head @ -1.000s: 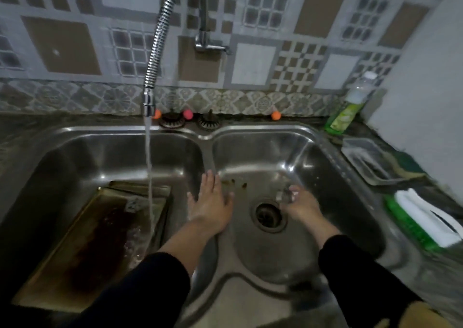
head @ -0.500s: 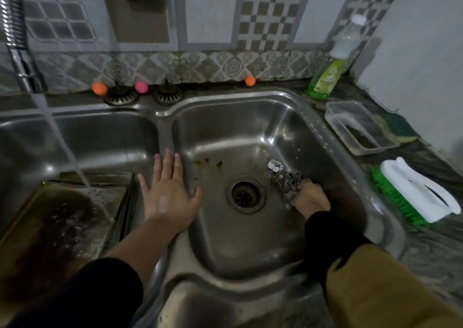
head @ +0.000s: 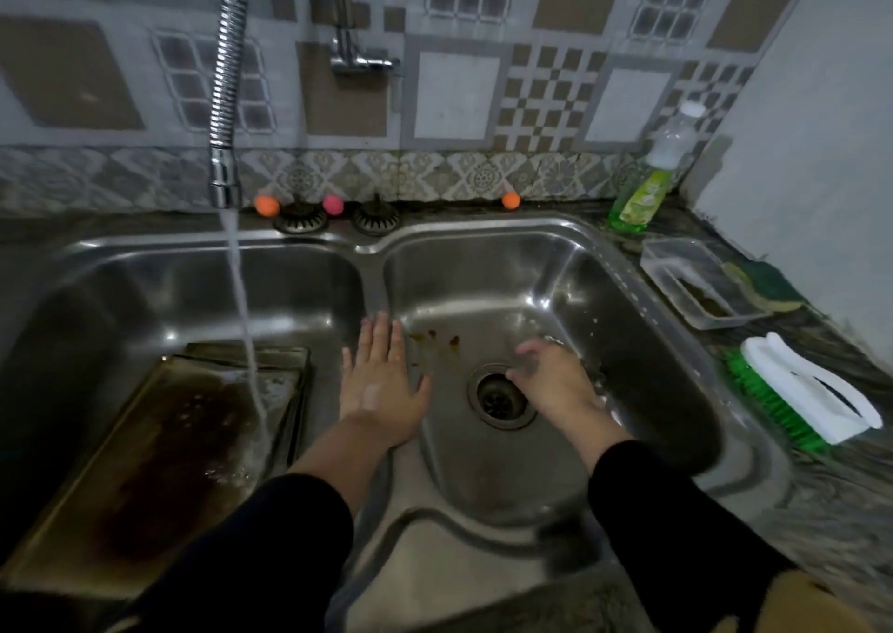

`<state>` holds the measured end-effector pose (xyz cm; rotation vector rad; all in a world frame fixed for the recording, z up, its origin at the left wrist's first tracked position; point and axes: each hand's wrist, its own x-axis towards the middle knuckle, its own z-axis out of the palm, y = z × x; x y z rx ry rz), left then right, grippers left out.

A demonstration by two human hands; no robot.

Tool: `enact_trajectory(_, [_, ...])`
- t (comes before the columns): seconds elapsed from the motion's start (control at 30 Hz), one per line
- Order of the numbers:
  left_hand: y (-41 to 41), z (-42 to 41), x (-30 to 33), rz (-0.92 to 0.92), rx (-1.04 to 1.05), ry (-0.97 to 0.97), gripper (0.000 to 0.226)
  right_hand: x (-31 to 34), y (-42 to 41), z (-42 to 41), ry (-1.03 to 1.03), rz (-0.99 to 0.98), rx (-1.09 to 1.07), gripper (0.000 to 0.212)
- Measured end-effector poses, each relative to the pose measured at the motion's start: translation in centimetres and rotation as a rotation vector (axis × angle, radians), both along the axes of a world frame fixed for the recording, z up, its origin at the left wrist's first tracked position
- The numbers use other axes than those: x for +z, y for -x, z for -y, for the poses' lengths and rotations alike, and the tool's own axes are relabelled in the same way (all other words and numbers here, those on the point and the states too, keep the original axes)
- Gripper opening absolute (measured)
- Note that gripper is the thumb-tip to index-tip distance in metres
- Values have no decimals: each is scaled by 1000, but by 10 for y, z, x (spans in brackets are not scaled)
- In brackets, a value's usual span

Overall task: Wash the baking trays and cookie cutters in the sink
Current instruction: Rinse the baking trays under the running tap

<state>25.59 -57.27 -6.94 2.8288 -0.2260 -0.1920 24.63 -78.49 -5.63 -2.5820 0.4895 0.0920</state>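
Fingers: left hand [head: 381,386] flat, released on sink [head: 372,265] divider, right hand [head: 555,381] blurred, grip unclear; trays [head: 159,439] soaking under tap, scrubbing likely next.

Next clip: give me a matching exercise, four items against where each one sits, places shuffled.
Items:
1. baking tray
2. left hand
3. scrub brush
4. soap bottle

Places:
A. counter right of the sink, near edge
B. left basin, under the running water
C. back right corner of the counter
D. flat on the divider between the basins

Pairs: 1-B, 2-D, 3-A, 4-C
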Motion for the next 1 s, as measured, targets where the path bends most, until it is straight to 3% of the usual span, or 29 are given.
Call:
enact_trajectory(0.13, [11, -36, 1, 42, -104, 99, 67, 22, 2, -75, -43, 156, 229, 27])
enact_trajectory(0.2, [19, -65, -1, 8, -87, 136, 73, 26, 8, -117, -70, 245, 341, 24])
enact_trajectory(0.27, [24, -99, -9, -76, -15, 90, 61, 24, 17, -158, -114, 292, 465, 22])
enact_trajectory(0.33, [27, -136, -18, -150, 76, 18, 55, 13, 26, -194, -178, 250, 599, 24])
enact_trajectory(0.4, [31, -169, -23, -243, 170, -41, 54, -6, 28, -225, -216, 53, 644, 32])
enact_trajectory(0.47, [34, -197, -24, -318, 260, -82, 58, -29, 24, -251, -345, -200, 531, 43])
enact_trajectory(0.53, [35, -222, -26, -372, 329, -93, 60, -45, 19, -273, -453, -314, 379, 46])
enact_trajectory(0.77, [35, -259, -42, -512, 323, -58, 68, -61, 10, -322, -477, -381, 74, 70])
enact_trajectory(1.0, [32, -266, -41, -571, 361, 70, 72, -55, 9, -329, -669, -361, -57, 62])
